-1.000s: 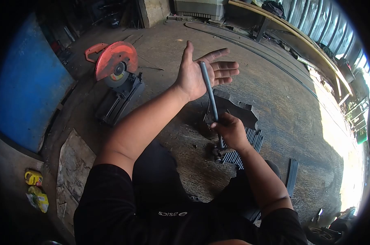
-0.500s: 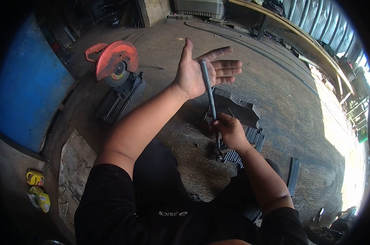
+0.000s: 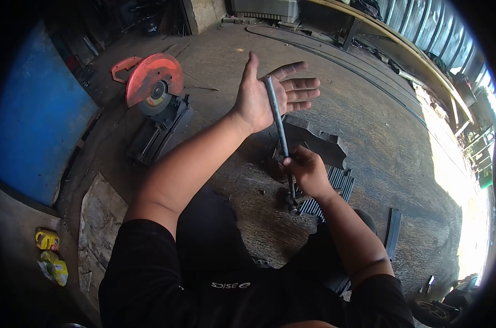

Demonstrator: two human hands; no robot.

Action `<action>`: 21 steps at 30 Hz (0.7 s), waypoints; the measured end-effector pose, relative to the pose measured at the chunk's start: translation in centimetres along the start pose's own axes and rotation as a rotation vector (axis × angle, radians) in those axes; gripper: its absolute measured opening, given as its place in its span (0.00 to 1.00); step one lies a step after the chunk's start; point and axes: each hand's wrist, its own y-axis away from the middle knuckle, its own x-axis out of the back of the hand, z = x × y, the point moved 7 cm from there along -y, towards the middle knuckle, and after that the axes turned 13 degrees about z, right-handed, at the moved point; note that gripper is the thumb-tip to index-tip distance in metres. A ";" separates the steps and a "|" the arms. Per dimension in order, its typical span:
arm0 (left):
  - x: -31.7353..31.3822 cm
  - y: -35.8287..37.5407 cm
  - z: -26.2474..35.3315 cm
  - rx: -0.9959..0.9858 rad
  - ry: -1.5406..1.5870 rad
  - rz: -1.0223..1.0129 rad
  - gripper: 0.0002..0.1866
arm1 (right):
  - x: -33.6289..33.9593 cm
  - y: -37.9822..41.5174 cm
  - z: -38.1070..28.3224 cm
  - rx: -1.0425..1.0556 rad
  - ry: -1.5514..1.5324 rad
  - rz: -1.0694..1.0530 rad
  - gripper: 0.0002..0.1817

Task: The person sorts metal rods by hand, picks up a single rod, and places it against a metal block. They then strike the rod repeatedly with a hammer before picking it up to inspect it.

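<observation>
My left hand [image 3: 259, 101] is open, its thumb raised and its fingers spread. A long grey metal rod [image 3: 276, 116] leans with its upper end across that palm, and the fingers are not wrapped round it. Lower on the rod, my right hand [image 3: 307, 170] is closed round it. The rod's bottom end has a thicker head [image 3: 293, 208] close to the floor. Beneath and beyond my right hand are a dark plate with a notched edge [image 3: 319, 141] and a stack of ribbed metal strips [image 3: 341, 185].
An orange-red cut-off saw [image 3: 158, 79] stands on the floor to the left, near a blue panel [image 3: 37, 120]. A ribbed strip [image 3: 393, 232] lies at right. Yellow packages [image 3: 47, 239] are at lower left. Long rods [image 3: 335, 63] run across the far floor.
The view has shifted very slightly. Both hands keep almost the same pose on the metal rod.
</observation>
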 end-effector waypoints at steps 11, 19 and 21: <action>0.3 -0.1 -0.5 0.016 0.005 -0.003 0.51 | 0.0 -0.1 0.2 -0.037 -0.106 0.005 0.10; 0.4 0.0 -0.3 0.015 0.004 0.054 0.50 | -0.3 -0.2 0.4 -0.139 -0.313 -0.003 0.11; 0.5 -0.1 -0.3 0.015 0.021 0.078 0.49 | -0.4 -0.1 0.6 -0.155 -0.270 0.000 0.09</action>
